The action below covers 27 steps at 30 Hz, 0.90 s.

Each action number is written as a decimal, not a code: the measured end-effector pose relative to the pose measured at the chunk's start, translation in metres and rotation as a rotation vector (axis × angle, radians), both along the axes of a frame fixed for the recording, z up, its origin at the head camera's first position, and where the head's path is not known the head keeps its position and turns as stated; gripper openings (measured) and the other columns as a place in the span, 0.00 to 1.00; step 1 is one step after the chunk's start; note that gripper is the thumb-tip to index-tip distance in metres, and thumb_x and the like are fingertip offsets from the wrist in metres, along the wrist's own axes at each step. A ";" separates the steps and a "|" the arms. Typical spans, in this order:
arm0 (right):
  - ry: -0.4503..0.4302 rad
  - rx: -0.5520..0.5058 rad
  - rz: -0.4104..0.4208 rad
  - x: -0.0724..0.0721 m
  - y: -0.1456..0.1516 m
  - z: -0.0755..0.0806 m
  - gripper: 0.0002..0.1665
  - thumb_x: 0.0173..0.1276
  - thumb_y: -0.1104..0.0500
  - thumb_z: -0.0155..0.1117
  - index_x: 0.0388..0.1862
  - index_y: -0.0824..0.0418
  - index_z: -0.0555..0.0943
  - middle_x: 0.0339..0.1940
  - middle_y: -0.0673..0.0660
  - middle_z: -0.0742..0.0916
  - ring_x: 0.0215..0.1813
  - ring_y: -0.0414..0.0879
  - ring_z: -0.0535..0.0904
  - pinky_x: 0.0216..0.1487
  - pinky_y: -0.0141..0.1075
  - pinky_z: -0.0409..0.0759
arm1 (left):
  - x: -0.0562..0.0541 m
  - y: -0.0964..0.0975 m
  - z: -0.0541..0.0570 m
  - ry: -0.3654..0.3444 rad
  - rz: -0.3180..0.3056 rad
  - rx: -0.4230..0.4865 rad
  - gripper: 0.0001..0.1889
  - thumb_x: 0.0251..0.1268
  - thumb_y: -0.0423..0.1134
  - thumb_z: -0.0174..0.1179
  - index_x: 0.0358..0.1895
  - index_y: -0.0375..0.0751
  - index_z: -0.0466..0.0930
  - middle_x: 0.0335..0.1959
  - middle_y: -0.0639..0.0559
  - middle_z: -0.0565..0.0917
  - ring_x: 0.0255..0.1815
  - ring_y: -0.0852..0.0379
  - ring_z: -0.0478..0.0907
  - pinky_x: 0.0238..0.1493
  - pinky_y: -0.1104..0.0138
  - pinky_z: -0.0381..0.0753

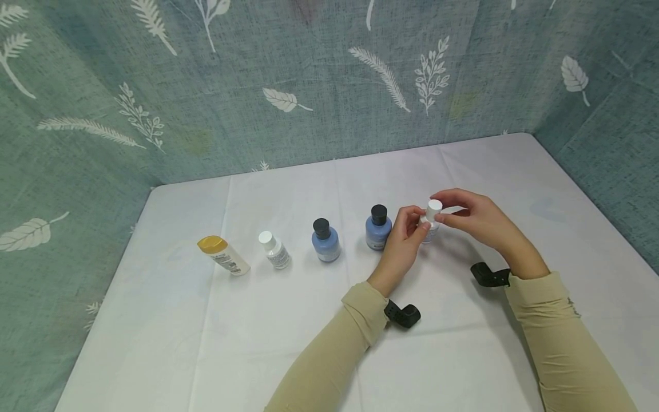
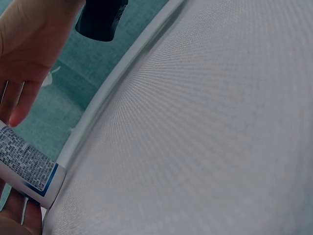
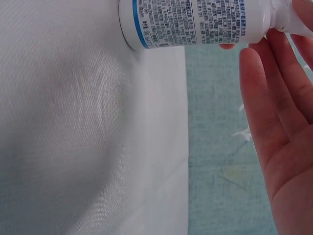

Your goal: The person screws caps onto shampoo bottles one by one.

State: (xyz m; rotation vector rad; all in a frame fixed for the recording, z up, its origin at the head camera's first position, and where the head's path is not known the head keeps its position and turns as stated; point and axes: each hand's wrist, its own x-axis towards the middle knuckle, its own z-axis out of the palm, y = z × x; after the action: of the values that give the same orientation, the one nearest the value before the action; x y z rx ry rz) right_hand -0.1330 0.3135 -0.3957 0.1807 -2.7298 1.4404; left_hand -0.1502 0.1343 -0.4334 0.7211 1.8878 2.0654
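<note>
A white-capped bottle [image 1: 434,207] stands upright on the white cloth at the right, between both hands. My left hand [image 1: 403,246] grips its body from the left with thumb and fingers. From the right, my right hand [image 1: 476,222] pinches the white cap between thumb and fingers. Both wrist views show the bottle's white body with dense printed text and a blue band near its base [image 3: 139,24]. Just left of my left hand is a blue bottle with a black cap [image 1: 378,230].
Further left stand another blue bottle [image 1: 326,246], a small white bottle [image 1: 278,254] and a white bottle with a yellow cap [image 1: 226,257], in a loose row. Leaf-patterned green fabric [image 1: 319,131] rises behind the white-covered table [image 1: 247,355] and along its sides.
</note>
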 end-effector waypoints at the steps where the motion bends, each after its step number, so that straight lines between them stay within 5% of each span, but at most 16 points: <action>1: -0.001 0.003 0.000 0.000 0.000 0.000 0.24 0.59 0.50 0.62 0.55 0.53 0.73 0.51 0.51 0.78 0.51 0.42 0.72 0.43 0.28 0.73 | 0.000 0.000 -0.001 0.001 -0.001 0.000 0.13 0.66 0.34 0.48 0.53 0.42 0.63 0.50 0.52 0.72 0.53 0.60 0.69 0.52 0.71 0.68; 10: -0.007 -0.002 0.007 0.010 -0.009 0.020 0.19 0.62 0.58 0.60 0.53 0.59 0.74 0.49 0.53 0.79 0.51 0.44 0.72 0.44 0.27 0.72 | -0.011 0.008 -0.022 0.000 0.010 0.010 0.13 0.66 0.38 0.50 0.51 0.51 0.65 0.49 0.56 0.73 0.52 0.64 0.70 0.51 0.71 0.68; 18: 0.000 0.022 -0.004 0.015 -0.017 0.031 0.18 0.62 0.59 0.59 0.51 0.62 0.74 0.48 0.55 0.79 0.51 0.46 0.72 0.45 0.27 0.71 | -0.011 0.009 -0.025 0.014 0.020 0.010 0.12 0.66 0.39 0.50 0.51 0.53 0.64 0.49 0.57 0.73 0.51 0.64 0.70 0.50 0.70 0.69; 23: 0.004 0.004 0.004 0.007 -0.007 0.014 0.21 0.61 0.56 0.61 0.54 0.57 0.74 0.50 0.53 0.78 0.52 0.46 0.72 0.44 0.29 0.73 | -0.011 0.009 -0.024 0.012 0.019 0.011 0.12 0.66 0.38 0.50 0.51 0.52 0.64 0.49 0.57 0.73 0.52 0.64 0.70 0.51 0.70 0.68; 27: 0.002 -0.010 0.012 0.002 0.001 0.001 0.24 0.61 0.52 0.61 0.56 0.52 0.73 0.52 0.51 0.77 0.50 0.47 0.74 0.41 0.29 0.74 | -0.006 0.005 -0.012 -0.002 0.010 0.010 0.12 0.66 0.35 0.49 0.51 0.48 0.64 0.49 0.55 0.73 0.52 0.62 0.69 0.52 0.70 0.68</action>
State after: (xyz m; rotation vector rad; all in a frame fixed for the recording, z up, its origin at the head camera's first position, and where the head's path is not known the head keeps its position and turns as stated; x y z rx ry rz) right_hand -0.1310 0.3148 -0.3945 0.1978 -2.7242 1.4555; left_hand -0.1557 0.1390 -0.4452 0.7134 1.8854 2.0825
